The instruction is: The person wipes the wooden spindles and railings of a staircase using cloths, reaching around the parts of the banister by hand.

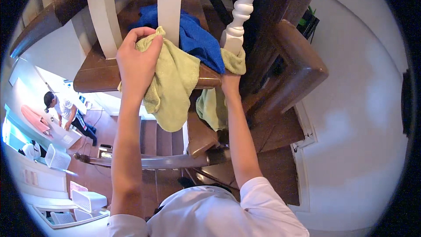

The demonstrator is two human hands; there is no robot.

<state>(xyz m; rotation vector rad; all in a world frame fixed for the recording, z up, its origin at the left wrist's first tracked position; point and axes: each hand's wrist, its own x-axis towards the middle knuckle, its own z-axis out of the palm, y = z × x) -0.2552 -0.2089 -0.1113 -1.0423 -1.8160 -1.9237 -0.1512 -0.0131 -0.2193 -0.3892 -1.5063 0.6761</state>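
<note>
Left hand [138, 63] pinches a green cloth [173, 85] between thumb and fingers; the cloth drapes over the near edge of a brown step [97, 73]. Near that edge's right end, the right hand [230, 84] meets green fabric [235, 62] around a white post [242, 15]; its fingers are hidden, state unclear. A blue cloth [197, 39] lies on the step.

We see a creased yellow-green cloth [173, 81] pinched near its top in the left hand [139, 57], draping over the edge of the brown wooden step [97, 71]. More yellow-green fabric [235, 60] wraps around the foot of the turned white baluster [241, 15] at the right hand [230, 82], and some hangs below; we cannot tell whether it is all one piece. A crumpled blue cloth [197, 39] lies on the step, between the balusters.
</note>
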